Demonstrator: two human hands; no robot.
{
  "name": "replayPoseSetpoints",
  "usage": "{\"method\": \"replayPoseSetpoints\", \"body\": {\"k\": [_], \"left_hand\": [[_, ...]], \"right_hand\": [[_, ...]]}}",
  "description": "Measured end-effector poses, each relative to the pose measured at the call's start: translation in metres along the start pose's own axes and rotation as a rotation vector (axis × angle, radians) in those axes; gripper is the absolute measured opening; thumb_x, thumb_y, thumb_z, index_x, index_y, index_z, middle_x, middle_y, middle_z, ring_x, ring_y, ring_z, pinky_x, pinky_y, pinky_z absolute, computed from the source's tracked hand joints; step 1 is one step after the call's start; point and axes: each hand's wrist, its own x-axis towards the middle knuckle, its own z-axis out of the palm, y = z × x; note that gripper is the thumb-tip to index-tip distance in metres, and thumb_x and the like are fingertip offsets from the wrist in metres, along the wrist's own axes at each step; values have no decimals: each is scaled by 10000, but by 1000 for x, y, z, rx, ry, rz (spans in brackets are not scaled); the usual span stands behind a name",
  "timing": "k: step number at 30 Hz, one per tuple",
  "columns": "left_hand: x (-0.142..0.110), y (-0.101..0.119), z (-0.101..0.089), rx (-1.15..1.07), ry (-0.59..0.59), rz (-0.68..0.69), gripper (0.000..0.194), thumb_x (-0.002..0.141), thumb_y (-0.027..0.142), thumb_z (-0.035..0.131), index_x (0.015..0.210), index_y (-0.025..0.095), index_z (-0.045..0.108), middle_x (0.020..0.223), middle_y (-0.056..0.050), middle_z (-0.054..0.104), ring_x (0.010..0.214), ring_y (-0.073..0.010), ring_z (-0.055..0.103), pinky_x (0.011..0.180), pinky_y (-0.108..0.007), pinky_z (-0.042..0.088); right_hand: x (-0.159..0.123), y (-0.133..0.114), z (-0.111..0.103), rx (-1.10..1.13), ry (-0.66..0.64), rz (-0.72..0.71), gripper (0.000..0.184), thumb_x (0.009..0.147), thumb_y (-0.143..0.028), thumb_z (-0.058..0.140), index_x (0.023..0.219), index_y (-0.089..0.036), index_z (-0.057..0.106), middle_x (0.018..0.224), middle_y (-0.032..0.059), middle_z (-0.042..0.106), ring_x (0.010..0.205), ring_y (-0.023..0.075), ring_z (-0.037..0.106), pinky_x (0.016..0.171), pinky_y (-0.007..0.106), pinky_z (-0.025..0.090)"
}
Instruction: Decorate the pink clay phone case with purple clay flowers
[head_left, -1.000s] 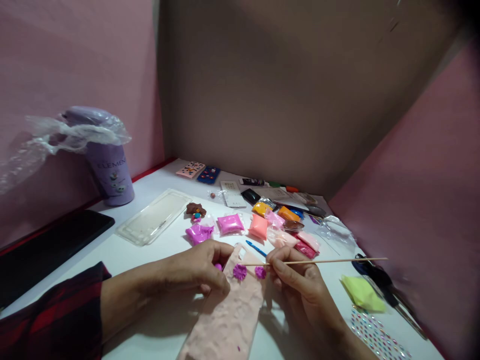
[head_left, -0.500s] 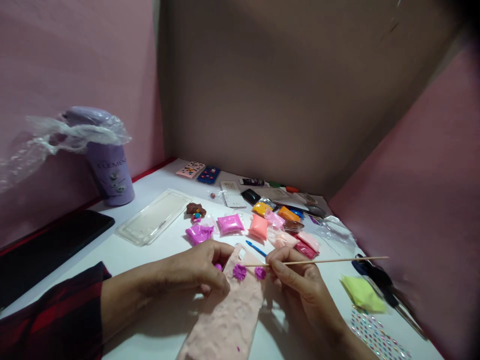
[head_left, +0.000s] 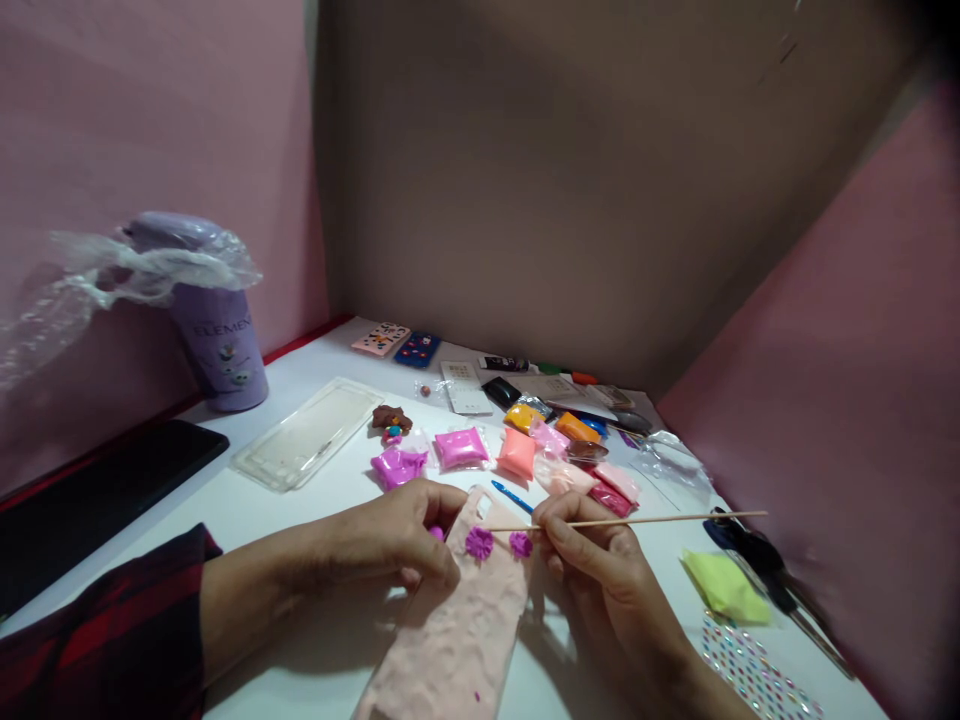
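A phone case (head_left: 465, 620) coated in lumpy pale pink clay lies tilted in front of me, a cutout at its top end. Two ruffled magenta clay pieces (head_left: 479, 543) sit side by side near that end. My left hand (head_left: 409, 535) grips the case by its left edge, thumb on top; a bit of magenta clay (head_left: 436, 533) shows by its curled fingers. In my right hand (head_left: 592, 560), a thin wooden skewer (head_left: 660, 520) is pinched between thumb and fingers. The skewer's left tip touches or hovers just over the left magenta piece; which, I cannot tell.
Behind the case lie several clay packets (head_left: 460, 448), a blue tool (head_left: 512, 496) and brown clay (head_left: 391, 418). To the left are a clear box lid (head_left: 307, 435), a black phone (head_left: 112, 500) and a purple tumbler (head_left: 225, 345). Scissors (head_left: 780, 590), yellow clay (head_left: 726, 587) and a gem sheet (head_left: 754, 665) lie right.
The skewer has shifted slightly left, its far end drawn in a little. Both hands and the case look nearly the same.
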Motion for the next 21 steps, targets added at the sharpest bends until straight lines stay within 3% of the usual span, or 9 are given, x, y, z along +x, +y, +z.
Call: {"method": "replayPoseSetpoints", "body": {"k": [11, 21], "left_hand": [[-4, 7, 2, 13, 5, -36, 465, 547, 63, 569, 988, 163, 677, 699, 10, 549, 580, -94, 462, 458, -195, 250], [-1, 4, 1, -9, 22, -44, 474, 537, 77, 589, 1000, 141, 670, 742, -9, 599, 545, -80, 431, 435, -191, 242]], "right_hand": [[-2, -1, 2, 38, 3, 7, 184, 710, -294, 743, 676, -161, 620, 592, -19, 482, 543, 91, 359, 477, 189, 266], [-4, -1, 1, 23, 8, 2, 194, 706, -308, 741, 665, -160, 624, 573, -17, 485, 529, 90, 378, 469, 190, 282]]}}
